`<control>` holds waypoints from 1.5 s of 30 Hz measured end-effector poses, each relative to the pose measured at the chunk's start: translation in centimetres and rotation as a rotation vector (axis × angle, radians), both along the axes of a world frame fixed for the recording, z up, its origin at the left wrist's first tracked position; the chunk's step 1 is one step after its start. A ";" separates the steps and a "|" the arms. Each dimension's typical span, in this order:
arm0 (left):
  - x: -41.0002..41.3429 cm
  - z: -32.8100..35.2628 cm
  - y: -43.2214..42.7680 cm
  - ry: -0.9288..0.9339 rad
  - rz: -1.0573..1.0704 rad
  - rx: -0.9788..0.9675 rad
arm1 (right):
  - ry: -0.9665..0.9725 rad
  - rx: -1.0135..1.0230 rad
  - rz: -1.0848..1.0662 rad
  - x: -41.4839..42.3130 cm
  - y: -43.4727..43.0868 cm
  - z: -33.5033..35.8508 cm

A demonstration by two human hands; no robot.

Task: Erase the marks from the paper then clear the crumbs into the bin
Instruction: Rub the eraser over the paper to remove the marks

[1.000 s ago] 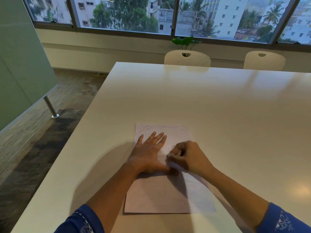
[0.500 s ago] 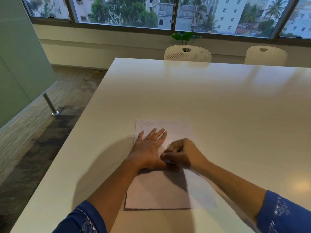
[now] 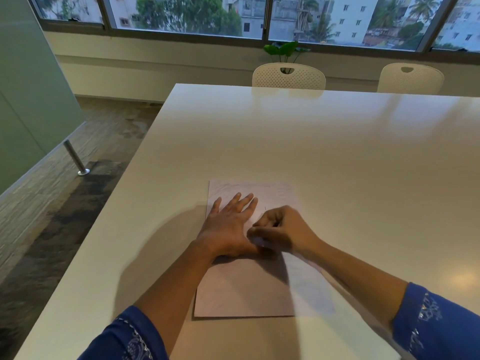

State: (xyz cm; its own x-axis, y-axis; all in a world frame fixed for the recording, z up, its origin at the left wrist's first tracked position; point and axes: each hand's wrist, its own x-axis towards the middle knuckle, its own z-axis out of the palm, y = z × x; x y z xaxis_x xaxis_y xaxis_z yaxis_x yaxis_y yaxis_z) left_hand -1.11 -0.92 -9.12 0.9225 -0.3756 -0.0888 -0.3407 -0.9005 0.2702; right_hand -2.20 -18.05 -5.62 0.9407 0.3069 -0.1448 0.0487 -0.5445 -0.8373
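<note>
1. Far left: a frosted green glass partition (image 3: 28,100) on a slim round metal post (image 3: 75,158) with a disc foot, standing on wood-grain flooring beside a dark, mottled carpet patch (image 3: 65,216).
2. The table (image 3: 311,152) is a glossy off-white slab with square edges; its far-left corner sits near the middle top of the view, and its left edge runs diagonally down to the bottom left.
3. The paper (image 3: 246,289) is a rectangular sheet, matte with a faint pinkish tint, lying flat near the table's near edge, left of centre. Faint pencil scribbles show along its far edge.
4. The left hand (image 3: 228,229) lies palm-down on the sheet's upper left part, fingers splayed and pressed flat; it grips nothing. Blue embroidered sleeve (image 3: 130,336) at the elbow.
5. The right hand (image 3: 283,229) is curled with fingertips pinched on a small whitish block, likely an eraser (image 3: 255,240), blurred, touching the paper just beside the left thumb. The two hands touch or nearly touch there.
6. A matching blue sleeve (image 3: 436,320) with silver stitching is at lower right.
7. Far edge: two perforated white plastic chair backs (image 3: 288,76) with a leafy green plant (image 3: 283,49) behind the left one.
8. No bin is in view, and crumbs are too small to make out.
</note>
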 end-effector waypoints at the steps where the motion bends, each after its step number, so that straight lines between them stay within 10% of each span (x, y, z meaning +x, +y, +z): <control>1: 0.0 0.0 0.0 0.000 0.002 -0.001 | -0.023 -0.019 -0.053 0.7 -0.4 0.1; 6: -0.3 0.0 -0.2 0.007 0.025 0.018 | -0.102 0.015 -0.419 5.0 -2.8 0.6; 13: 0.1 -0.1 0.0 0.004 0.005 0.013 | 0.020 -0.029 0.064 -0.4 0.4 0.1; 21: -0.4 0.3 -0.1 0.031 0.021 -0.001 | -0.101 -0.030 -0.423 5.1 -3.2 0.8; 27: 0.1 0.1 0.0 0.009 0.001 0.026 | -0.061 -0.056 0.151 -0.6 -0.2 -0.1; 33: -0.4 0.1 -0.1 0.025 0.027 0.007 | -0.189 -0.064 -0.355 4.7 -4.1 0.8; 40: -0.4 0.6 -0.2 0.020 0.004 -0.001 | 0.014 0.010 0.025 -0.2 -1.6 -0.5; 45: -0.4 0.5 -0.2 0.024 0.019 0.001 | -0.195 -0.122 -0.274 3.1 -4.3 0.4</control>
